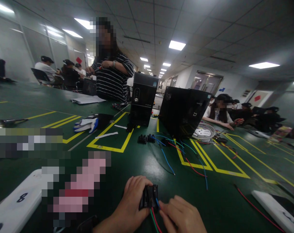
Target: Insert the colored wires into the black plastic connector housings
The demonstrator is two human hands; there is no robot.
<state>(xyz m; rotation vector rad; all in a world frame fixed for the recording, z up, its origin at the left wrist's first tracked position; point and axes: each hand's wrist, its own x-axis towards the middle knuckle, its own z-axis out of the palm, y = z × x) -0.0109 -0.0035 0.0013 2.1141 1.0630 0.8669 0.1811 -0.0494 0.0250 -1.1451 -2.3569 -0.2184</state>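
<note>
Between the fingers of the left hand (134, 201), a black connector (150, 195) is gripped; the blue wire (157, 203) beside them, pinched by the right hand (182, 214), is best kept straight.

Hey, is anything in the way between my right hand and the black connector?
Nothing visible blocks it: your right hand pinches the blue wire right at the black connector, which your left hand holds. The red wire and green wire run alongside.
</note>
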